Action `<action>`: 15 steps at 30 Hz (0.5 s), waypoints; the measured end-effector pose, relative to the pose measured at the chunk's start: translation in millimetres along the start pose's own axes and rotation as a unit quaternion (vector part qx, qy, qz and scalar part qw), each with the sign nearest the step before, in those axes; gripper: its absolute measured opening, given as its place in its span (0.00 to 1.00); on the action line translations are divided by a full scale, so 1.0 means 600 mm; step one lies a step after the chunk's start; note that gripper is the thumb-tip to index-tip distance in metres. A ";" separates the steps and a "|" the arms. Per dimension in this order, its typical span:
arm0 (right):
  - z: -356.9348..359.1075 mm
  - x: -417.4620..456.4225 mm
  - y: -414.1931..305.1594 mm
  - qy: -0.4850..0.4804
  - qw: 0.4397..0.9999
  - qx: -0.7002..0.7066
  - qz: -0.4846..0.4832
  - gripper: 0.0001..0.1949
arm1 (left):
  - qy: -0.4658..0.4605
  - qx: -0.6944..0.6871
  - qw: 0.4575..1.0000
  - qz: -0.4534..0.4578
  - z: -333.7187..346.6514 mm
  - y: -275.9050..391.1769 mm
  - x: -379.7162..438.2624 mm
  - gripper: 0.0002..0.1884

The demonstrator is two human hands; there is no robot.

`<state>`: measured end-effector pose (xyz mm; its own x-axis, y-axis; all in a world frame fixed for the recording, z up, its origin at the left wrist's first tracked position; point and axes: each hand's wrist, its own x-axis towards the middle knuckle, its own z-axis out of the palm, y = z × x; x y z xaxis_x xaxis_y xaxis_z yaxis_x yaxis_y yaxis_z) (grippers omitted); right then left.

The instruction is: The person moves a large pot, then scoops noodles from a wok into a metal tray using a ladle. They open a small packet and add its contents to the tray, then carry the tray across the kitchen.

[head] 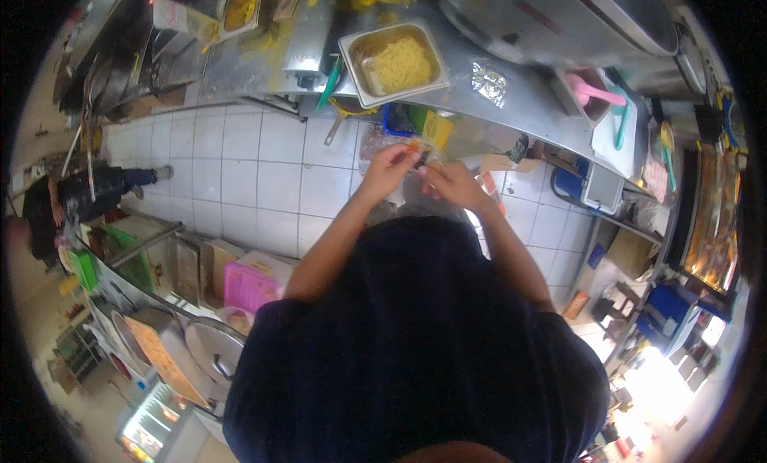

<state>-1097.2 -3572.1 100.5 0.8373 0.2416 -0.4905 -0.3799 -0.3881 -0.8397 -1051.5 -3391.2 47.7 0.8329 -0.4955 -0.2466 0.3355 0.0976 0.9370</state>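
Note:
In front of my body, both hands meet at a small clear plastic packet with a bit of orange and something dark at it; its contents are too small to tell. My left hand pinches its left side between thumb and fingers. On the other side my right hand grips it, fingers curled. Beyond the hands, a metal pan of shredded pale yellow food stands at the edge of the steel counter. A crumpled silver foil wrapper lies to the pan's right.
A green-handled tool juts over the counter edge. At right, a metal container holds a pink scoop. Behind me to the left are a pink plastic crate and a large pot lid. Another person stands far left.

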 end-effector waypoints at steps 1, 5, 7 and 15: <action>0.008 0.001 -0.005 0.029 0.998 -0.009 -0.047 0.19 | 0.029 0.021 0.999 -0.006 -0.013 -0.005 -0.010 0.10; -0.064 0.058 0.049 0.375 0.902 -0.191 -0.095 0.19 | 0.190 -0.081 0.978 -0.027 -0.063 -0.028 -0.058 0.09; -0.136 0.086 0.046 0.496 0.777 -0.362 -0.141 0.20 | 0.262 -0.087 0.961 -0.027 -0.079 -0.012 -0.094 0.08; -0.255 0.078 0.181 0.392 0.859 -0.325 -0.051 0.21 | 0.430 -0.120 0.894 -0.030 -0.090 -0.035 -0.170 0.08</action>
<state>-1039.3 -3738.9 22.2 0.9572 -0.2718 0.0993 -0.2035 -0.8763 -0.4367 -1119.5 -3296.1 39.6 0.8061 0.3312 -0.4905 0.3894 0.3274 0.8609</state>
